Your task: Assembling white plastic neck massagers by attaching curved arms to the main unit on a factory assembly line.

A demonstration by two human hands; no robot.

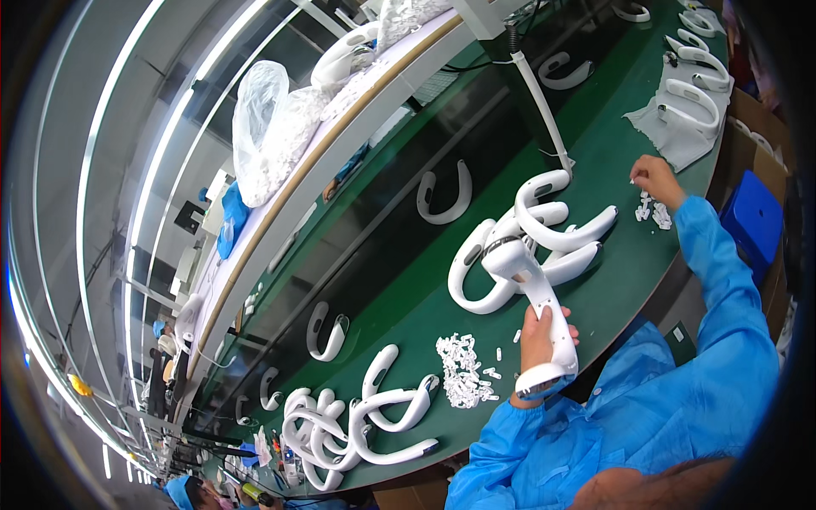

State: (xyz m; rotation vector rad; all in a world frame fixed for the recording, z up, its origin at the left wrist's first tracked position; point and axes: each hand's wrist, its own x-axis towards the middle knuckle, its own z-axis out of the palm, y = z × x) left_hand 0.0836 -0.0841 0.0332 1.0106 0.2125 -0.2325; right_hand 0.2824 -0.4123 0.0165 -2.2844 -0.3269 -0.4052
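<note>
My left hand point(535, 337) is closed around a white U-shaped neckband device point(541, 297), held up over the green bench with its curve towards me. Behind it lies a heap of similar white neckbands point(574, 242), partly covered by the held one. My right hand point(656, 180) is at the far right with thumb and fingers pinched together. A tiny white plastic part seems to show at its fingertips. Just below that hand is a small cluster of white plastic parts point(660, 214). A larger pile of such parts point(463, 374) lies left of my left hand.
More neckbands point(391, 408) are heaped on the left of the green bench point(612, 280). Others point(693, 104) rest on a grey cloth at far right. Single neckbands point(444, 195) lie on the dark belt. A blue stool point(753, 223) and a raised shelf point(331, 136) flank the bench.
</note>
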